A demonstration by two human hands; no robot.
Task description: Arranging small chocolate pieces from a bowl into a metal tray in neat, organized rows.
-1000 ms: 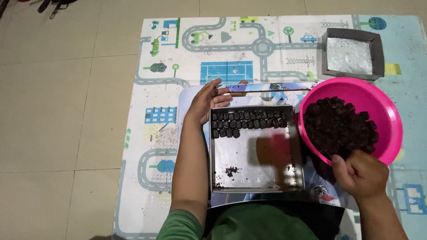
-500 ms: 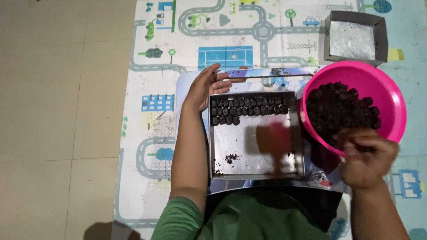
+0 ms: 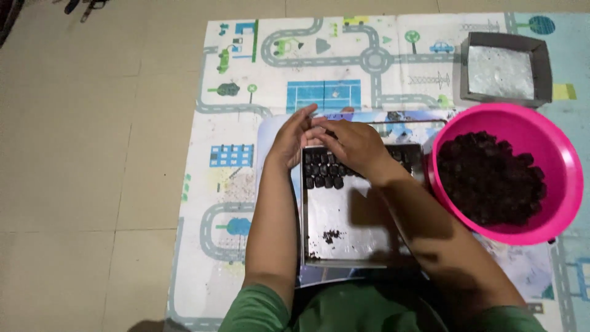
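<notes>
Now we see both hands at upper centre of frame, over far end of metal tray (image 3: 344,237). Left hand (image 3: 289,140) rests on tray's upper-left corner, fingers loosely spread, gripping nothing visible. Right hand (image 3: 351,146) hovers over rows of dark round pieces (image 3: 322,172), fingers curled downward; whether they pinch a piece, we cannot tell. Pink bowl (image 3: 562,184) of dark pieces sits just right of tray. Risk: right wrist brushing set rows, knocking pieces out of line.
</notes>
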